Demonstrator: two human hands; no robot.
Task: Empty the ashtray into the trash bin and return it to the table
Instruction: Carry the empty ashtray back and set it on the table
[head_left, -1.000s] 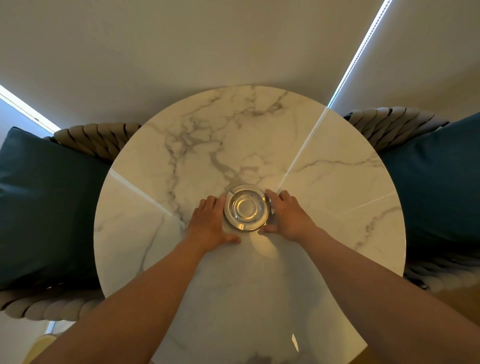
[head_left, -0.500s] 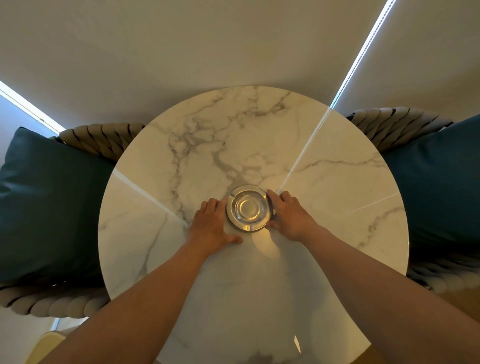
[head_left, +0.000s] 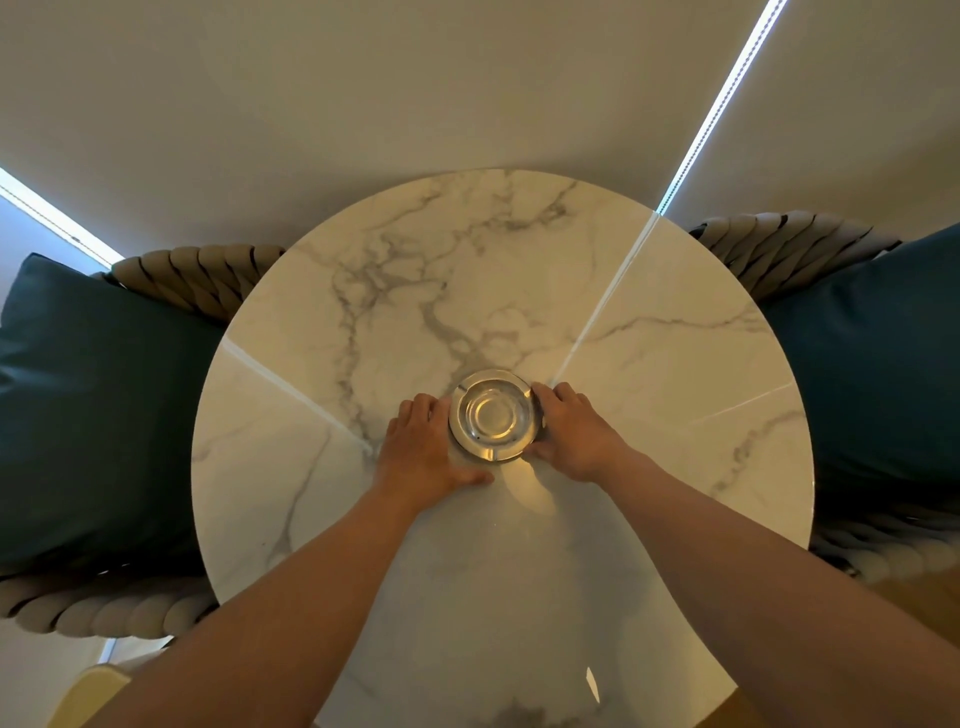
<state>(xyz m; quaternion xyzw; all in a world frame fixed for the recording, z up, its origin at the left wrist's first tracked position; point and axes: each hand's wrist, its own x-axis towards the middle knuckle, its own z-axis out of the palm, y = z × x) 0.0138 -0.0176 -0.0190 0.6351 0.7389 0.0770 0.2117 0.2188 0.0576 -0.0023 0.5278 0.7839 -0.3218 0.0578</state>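
A round, shiny metal ashtray (head_left: 492, 414) sits on the middle of the white marble table (head_left: 649, 415). Its bowl looks empty. My left hand (head_left: 423, 447) lies flat on the table just left of it, with the fingertips against the rim and the thumb spread out below, apart from the ashtray. My right hand (head_left: 574, 428) is curled at the right side, fingers on the upper right rim and thumb at the lower right rim. No trash bin is in view.
Two woven rope chairs with dark teal cushions flank the table, one on the left (head_left: 98, 405) and one on the right (head_left: 878, 374). Pale floor lies beyond the table's far edge, crossed by a bright light strip (head_left: 717, 104).
Both hands and the ashtray stay in nearly the same place on the table. Only the view has shifted slightly.
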